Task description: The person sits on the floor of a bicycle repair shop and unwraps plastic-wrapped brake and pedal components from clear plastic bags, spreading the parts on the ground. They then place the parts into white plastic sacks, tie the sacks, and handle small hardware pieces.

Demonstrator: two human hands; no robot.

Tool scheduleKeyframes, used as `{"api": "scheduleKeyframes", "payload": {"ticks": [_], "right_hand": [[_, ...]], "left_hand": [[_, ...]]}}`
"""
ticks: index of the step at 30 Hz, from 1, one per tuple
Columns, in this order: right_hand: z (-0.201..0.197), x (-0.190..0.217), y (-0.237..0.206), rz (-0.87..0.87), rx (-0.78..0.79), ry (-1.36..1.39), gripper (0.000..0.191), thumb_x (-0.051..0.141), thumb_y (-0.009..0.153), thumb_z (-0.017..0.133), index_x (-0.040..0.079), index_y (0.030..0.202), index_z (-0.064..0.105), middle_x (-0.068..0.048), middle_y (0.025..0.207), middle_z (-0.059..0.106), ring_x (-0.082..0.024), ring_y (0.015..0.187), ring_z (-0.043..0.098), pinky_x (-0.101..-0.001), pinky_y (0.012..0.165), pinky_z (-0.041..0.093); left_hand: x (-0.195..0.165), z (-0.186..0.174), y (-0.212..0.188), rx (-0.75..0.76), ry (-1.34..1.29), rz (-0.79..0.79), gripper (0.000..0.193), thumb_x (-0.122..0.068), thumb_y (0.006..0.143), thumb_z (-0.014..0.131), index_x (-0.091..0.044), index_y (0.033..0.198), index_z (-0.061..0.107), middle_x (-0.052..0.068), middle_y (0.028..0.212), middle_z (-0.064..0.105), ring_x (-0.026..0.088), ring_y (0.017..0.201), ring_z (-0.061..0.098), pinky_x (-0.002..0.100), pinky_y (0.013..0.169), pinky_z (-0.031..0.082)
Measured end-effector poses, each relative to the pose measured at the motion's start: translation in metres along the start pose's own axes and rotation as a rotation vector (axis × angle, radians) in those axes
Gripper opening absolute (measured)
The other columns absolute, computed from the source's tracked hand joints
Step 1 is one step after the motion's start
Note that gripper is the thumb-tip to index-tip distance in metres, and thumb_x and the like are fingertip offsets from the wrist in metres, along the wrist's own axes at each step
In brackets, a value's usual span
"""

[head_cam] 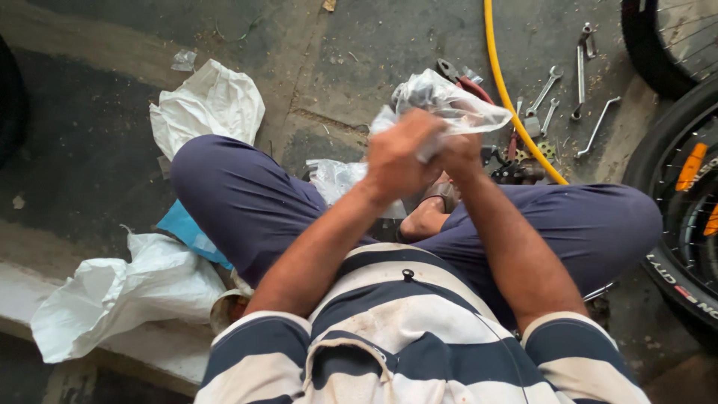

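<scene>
- Closest to the camera: a striped shirt [407,337], dark blue and white, with dirty marks on the front.
- Just past it: dark blue trousers [247,202], knees spread wide to both sides, one bare foot [426,217] tucked in between.
- Up in the middle: left hand [396,161] and right hand [458,153], pressed close together, touching.
- Both curled shut around a clear plastic bag [449,101]; bag bunched in the fingers, its puffy end sticking up and away over the ground.
- Something dark inside the bag, too blurry to tell what.
- Under the hands, by the left knee: another clear plastic wrapper [336,176] on the ground.
- On the left, near the hip: a big white bag [127,288], crumpled, lying on a pale step.
- Beside it, under the thigh: a blue sheet [183,228] peeking out.
- Farther off on the left: a second white bag [213,101], also crumpled, on the grey concrete floor [90,150].
- On the right: a black bike tyre [677,202] with orange marks, close to the right knee.
- Past the hands: a yellow hose [499,82] running away across the floor.
- Beside the hose: red-handled pliers [465,81], partly behind the bag.
- Farthest off, upper right: silver spanners [568,86] spread on the floor, near another wheel [673,37].
</scene>
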State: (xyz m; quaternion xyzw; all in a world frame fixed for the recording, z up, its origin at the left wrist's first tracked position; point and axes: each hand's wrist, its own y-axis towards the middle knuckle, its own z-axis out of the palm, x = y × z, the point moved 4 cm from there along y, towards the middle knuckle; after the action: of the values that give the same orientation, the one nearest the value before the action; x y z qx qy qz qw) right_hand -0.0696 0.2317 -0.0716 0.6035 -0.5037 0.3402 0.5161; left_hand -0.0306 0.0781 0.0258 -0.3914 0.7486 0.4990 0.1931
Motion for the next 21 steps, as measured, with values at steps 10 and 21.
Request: {"api": "scheduleKeyframes", "payload": {"ticks": [10, 21], "right_hand": [[0.011, -0.019, -0.008, 0.274, 0.204, 0.435, 0.039, 0.0, 0.092, 0.076, 0.001, 0.129, 0.063, -0.006, 0.122, 0.068, -0.017, 0.112, 0.065, -0.0311, 0.1, 0.054], [0.005, -0.018, -0.009, 0.311, -0.019, 0.545, 0.018, 0.002, 0.089, 0.08, 0.005, 0.105, 0.072, 0.001, 0.098, 0.071, -0.008, 0.084, 0.062, -0.0249, 0.074, 0.049]], "left_hand": [[0.118, 0.011, -0.044, -0.051, -0.932, -0.798, 0.029, -0.023, 0.1, 0.073, -0.004, 0.122, 0.073, -0.004, 0.101, 0.073, 0.007, 0.091, 0.063, 0.024, 0.081, 0.053], [0.15, 0.014, -0.066, -0.412, -0.4, -0.97, 0.016, -0.022, 0.105, 0.058, -0.007, 0.1, 0.062, -0.003, 0.081, 0.062, 0.007, 0.07, 0.051, 0.026, 0.058, 0.045]]}}
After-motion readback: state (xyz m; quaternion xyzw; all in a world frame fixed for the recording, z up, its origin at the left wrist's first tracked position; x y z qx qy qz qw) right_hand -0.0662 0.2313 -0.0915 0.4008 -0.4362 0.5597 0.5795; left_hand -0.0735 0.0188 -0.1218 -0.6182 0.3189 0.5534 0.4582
